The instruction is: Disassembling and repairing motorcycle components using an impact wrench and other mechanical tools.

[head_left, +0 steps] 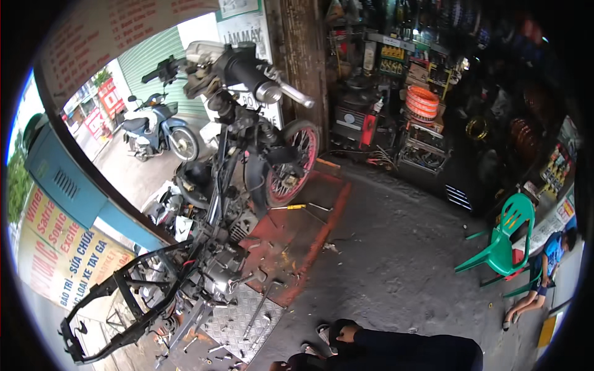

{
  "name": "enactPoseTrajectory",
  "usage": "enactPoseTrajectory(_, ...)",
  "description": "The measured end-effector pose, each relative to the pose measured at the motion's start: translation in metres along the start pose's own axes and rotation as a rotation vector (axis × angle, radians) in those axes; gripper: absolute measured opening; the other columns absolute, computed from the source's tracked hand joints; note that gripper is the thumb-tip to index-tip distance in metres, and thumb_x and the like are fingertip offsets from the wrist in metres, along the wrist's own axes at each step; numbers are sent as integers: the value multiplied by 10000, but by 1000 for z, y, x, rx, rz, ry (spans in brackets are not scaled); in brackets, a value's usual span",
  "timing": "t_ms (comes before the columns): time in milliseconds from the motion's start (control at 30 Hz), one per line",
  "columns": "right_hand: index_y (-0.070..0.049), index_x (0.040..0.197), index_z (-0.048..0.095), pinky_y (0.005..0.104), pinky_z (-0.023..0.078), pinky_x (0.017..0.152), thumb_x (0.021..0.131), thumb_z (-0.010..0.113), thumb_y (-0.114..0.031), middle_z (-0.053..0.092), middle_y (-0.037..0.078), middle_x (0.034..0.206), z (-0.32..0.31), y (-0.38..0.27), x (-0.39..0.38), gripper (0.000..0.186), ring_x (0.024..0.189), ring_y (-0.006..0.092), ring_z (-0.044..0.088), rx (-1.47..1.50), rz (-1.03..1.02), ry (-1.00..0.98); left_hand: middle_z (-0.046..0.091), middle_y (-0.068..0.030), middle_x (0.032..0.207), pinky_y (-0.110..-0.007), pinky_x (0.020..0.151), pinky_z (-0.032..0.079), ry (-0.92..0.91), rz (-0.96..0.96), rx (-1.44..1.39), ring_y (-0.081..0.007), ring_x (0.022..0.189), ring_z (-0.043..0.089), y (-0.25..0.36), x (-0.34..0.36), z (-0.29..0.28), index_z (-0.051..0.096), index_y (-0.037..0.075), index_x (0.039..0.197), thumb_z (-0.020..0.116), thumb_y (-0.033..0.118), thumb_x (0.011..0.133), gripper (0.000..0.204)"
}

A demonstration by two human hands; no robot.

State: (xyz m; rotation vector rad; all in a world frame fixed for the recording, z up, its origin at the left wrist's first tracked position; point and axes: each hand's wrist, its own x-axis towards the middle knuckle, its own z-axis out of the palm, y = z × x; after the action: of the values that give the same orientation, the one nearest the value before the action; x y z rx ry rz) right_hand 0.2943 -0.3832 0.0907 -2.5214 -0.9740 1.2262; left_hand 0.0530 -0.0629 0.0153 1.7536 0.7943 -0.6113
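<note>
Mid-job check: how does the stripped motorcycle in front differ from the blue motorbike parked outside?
The stripped motorcycle has a bare black rear frame; the blue motorbike has a dark seat. The stripped motorcycle's front wheel has a pinkish-red rim; the blue motorbike's wheel looks greyish. The stripped motorcycle is close by; the blue motorbike stands farther off. Both have a front wheel fitted.
</note>
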Motion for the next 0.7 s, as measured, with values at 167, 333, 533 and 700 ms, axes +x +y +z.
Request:
enactPoseTrajectory(167, -75, 819, 680, 403, 489, 675, 856, 527, -486, 662, 82, 679, -38, 6, -64, 441, 662, 283, 646, 572, 259, 88, 680, -124, 767, -312, 597, 527, -45, -85, 140, -185, 646, 653, 42, -31, -77, 660, 5, 918, 665, 291, 824, 301)
enactPoseTrajectory(333, -51, 637, 656, 354, 478, 570, 810, 596, -502, 642, 85, 621, -38, 120, -116, 487, 601, 226, 634, 826, 607, 400, 679, -119, 766, -317, 595, 527, -79, -164, 211, -184, 648, 652, 134, -1, -89, 658, -1, 916, 661, 284, 828, 297)
enactPoseTrajectory(533, -66, 558, 565, 347, 380, 428, 741, 670, -512, 477, 47, 486, -118, 252, -153, 494, 423, 188, 460, 1620, 864, 431, 678, -113, 765, -323, 592, 527, -104, -237, 269, -183, 650, 651, 286, 95, -45, 656, -8, 914, 657, 275, 834, 294)
enactPoseTrajectory(700, -135, 530, 437, 300, 239, 312, 764, 686, -387, 363, -4, 439, -220, 352, -150, 425, 311, 128, 312, 1809, 1023, 710, 672, -112, 745, -337, 579, 528, -133, -163, 343, -194, 637, 649, 411, 153, 18, 651, -22, 881, 657, 278, 836, 303)
